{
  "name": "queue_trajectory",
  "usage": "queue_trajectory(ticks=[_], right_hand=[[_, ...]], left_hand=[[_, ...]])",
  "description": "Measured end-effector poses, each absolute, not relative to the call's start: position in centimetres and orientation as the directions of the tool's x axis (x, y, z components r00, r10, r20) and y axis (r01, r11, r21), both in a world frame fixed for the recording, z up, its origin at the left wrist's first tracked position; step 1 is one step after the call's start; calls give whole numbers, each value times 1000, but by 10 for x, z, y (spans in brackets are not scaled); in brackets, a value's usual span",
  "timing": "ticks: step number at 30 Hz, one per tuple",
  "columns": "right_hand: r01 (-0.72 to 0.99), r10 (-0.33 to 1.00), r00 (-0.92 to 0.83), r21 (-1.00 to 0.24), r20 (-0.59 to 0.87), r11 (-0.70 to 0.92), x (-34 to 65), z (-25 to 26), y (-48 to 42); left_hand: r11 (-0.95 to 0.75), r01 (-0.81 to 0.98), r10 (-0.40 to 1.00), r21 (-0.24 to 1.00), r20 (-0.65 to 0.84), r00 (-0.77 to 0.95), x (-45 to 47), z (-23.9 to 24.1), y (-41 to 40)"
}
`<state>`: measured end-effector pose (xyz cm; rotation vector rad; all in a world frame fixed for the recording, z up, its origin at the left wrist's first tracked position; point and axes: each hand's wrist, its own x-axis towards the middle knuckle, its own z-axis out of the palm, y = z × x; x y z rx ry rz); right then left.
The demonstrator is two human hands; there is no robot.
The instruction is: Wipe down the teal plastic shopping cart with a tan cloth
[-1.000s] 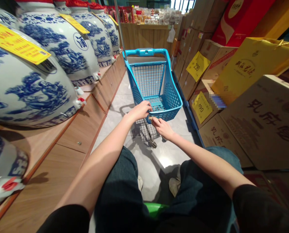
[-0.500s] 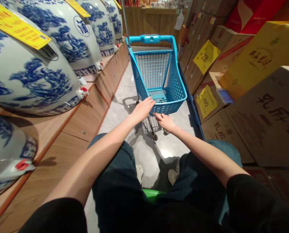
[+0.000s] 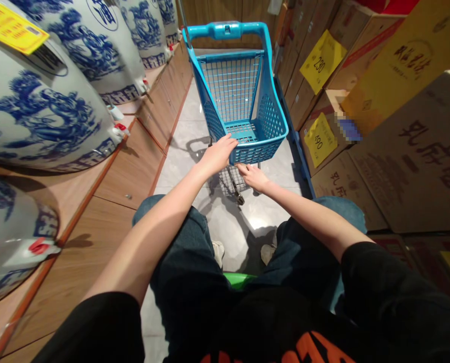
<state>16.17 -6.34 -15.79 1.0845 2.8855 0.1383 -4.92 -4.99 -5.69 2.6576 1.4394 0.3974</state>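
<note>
A blue plastic shopping cart stands in the aisle in front of my knees, and its basket holds nothing that I can see. My left hand is closed over the rim at the basket's near left corner. Just below and to the right, my right hand has its fingers stretched out, with the fingertips against the lower edge of that same corner. Its thumb is hard to make out. Under the basket show a wire rack and a caster wheel.
Big blue-and-white porcelain jars with red-handled taps line a wooden cabinet on the left. Stacked cartons with yellow price cards border the right side. A green seat edge shows between my legs.
My view has tilted downward, so the cart, jars and cartons appear higher, and the orange print on my shirt shows. Both hands keep their places at the basket corner.
</note>
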Motion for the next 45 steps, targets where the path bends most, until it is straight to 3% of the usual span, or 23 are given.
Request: queue_trajectory(ticks=[4,10,15,20,27,32,39,45], right_hand=[[682,681,-731,103,49,724,158,-150,-63],[668,684,-715,147,-144,729,160,-146,-68],[661,668,-744,173,21,730,160,-146,-64],[636,659,-744,189,-109,748,168,-153,-62],[695,689,-717,181,104,696,169,-140,-60],[668,688,-724,195,-54,718,179,-147,-63],[712,711,-697,199,91,673,182,-146,-61],[704,724,-688,192,-56,684,179,-146,-66]], left_hand=[[-539,824,841,177,174,512,-45,-55,-51],[-522,838,851,161,172,497,-40,-45,-54],[-505,854,861,129,154,485,-40,-43,-55],[-520,849,851,91,148,505,-39,-42,-55],[-524,848,848,84,149,509,-41,-36,-63],[-515,857,854,-28,70,515,-35,-33,-69],[-470,880,877,-66,74,474,-25,-47,-80],[-463,886,882,-41,80,465,-25,-51,-76]])
